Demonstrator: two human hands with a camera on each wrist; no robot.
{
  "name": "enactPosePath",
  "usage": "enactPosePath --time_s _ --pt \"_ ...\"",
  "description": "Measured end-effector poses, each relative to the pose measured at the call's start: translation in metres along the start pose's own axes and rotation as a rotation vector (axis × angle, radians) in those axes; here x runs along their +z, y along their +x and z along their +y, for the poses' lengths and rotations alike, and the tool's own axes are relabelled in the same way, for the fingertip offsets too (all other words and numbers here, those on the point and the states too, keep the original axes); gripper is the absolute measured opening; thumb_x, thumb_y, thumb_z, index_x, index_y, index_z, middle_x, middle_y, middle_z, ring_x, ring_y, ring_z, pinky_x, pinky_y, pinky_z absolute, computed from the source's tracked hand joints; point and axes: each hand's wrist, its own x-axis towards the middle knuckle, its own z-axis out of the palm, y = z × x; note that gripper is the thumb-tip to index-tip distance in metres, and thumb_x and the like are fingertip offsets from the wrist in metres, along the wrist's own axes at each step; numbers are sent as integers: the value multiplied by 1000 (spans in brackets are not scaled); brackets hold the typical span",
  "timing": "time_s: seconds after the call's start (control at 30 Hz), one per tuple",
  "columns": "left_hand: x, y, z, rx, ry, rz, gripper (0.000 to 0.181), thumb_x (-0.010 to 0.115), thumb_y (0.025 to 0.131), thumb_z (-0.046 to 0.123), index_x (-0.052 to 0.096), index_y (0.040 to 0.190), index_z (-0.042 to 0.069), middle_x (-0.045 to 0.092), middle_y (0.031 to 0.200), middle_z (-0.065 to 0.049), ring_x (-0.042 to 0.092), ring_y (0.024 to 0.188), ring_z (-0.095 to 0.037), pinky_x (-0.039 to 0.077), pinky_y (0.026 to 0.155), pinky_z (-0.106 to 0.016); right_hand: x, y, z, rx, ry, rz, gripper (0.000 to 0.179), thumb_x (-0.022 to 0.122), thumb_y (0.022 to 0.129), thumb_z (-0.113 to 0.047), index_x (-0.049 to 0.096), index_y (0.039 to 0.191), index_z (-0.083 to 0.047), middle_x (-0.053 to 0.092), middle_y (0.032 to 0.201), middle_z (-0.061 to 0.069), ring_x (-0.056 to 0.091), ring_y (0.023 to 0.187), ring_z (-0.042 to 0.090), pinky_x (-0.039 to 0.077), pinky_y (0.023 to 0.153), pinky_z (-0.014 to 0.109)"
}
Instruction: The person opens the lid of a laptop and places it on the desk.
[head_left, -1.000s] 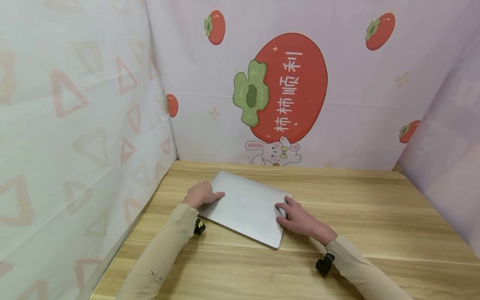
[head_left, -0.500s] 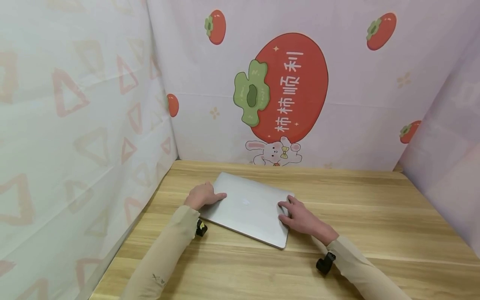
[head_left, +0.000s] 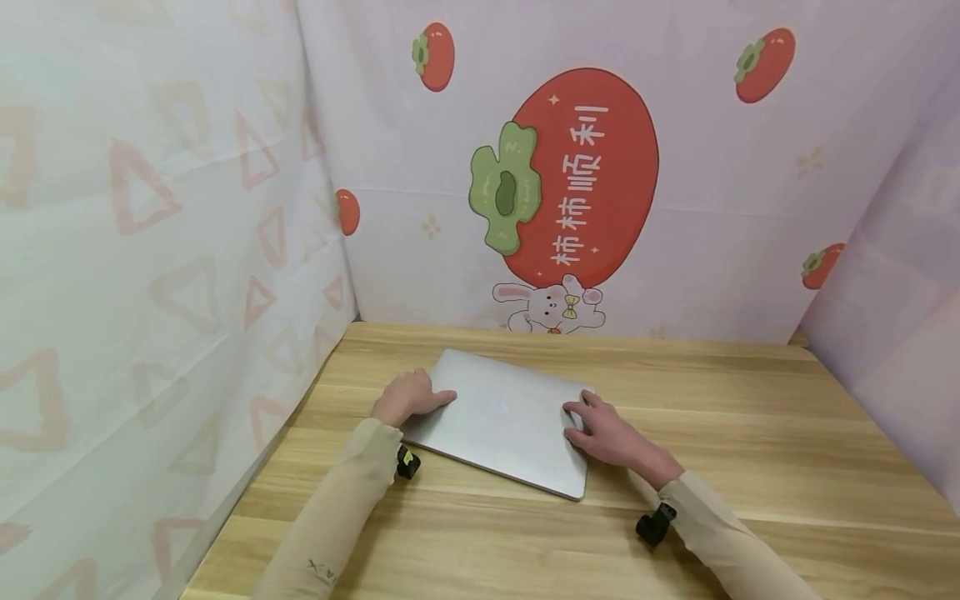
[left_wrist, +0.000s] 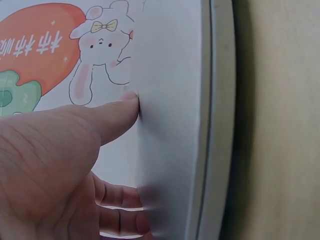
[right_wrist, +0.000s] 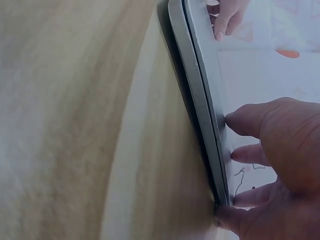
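A closed silver laptop (head_left: 502,425) lies flat on the wooden table, turned at an angle, with a pale logo on its lid. At its left end is my left hand (head_left: 411,396), thumb on the lid and fingers by the left edge. In the left wrist view the thumb (left_wrist: 120,117) touches the lid; the fingertips are partly hidden. My right hand (head_left: 611,433) rests at the right end, fingers spread and touching the lid. The right wrist view shows the thumb (right_wrist: 247,119) and fingers on the lid, with one fingertip at the edge of the laptop (right_wrist: 202,100).
The wooden table (head_left: 750,433) extends well to the right of the laptop and in front of it. A patterned cloth wall (head_left: 187,275) borders the left side, and a printed cloth backdrop (head_left: 705,225) stands behind the table. Small black cameras (head_left: 656,525) sit on both wrists.
The laptop has slid a little to the right and slightly toward me, turning a bit. Both hands have moved along with it, keeping their contact.
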Motion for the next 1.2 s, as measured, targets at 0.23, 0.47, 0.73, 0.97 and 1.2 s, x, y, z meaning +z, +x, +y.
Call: enactPosePath --time_s 0.23,0.47,0.73,0.97,1.2 --pt "5 -2 6 4 -17 -7 92 56 91 63 35 145 -8 57 133 -27 60 89 -29 54 80 -44 -1 0 11 13 -2 -19 46 62 96 -24 55 136 -2 35 148 35 43 131 53 39 105 64" --pt "10 0 5 -11 -38 -9 96 56 91 63 27 150 -7 53 138 -29 61 104 -32 52 91 -49 -7 -1 13 -4 2 -35 45 61 96 -24 56 135 -1 34 148 38 41 132 55 38 105 64" --pt "12 -10 12 -36 -47 -17 93 55 92 60 24 151 -5 55 136 -28 62 96 -27 54 86 -42 -10 -1 16 0 9 -45 46 60 97 -24 55 137 -1 32 149 38 37 135 55 35 108 65" --pt "16 -11 17 -20 -59 -6 96 56 91 62 25 150 -7 58 131 -30 63 95 -29 54 85 -44 -12 -1 21 -8 -12 -37 47 61 96 -24 55 136 0 34 147 39 37 135 55 35 107 65" --pt "19 -10 21 -13 -77 -6 98 58 90 62 24 151 -7 56 133 -29 63 101 -31 54 88 -46 -14 0 29 -9 -19 -26 47 62 96 -24 55 135 0 36 146 39 38 134 55 37 107 64"
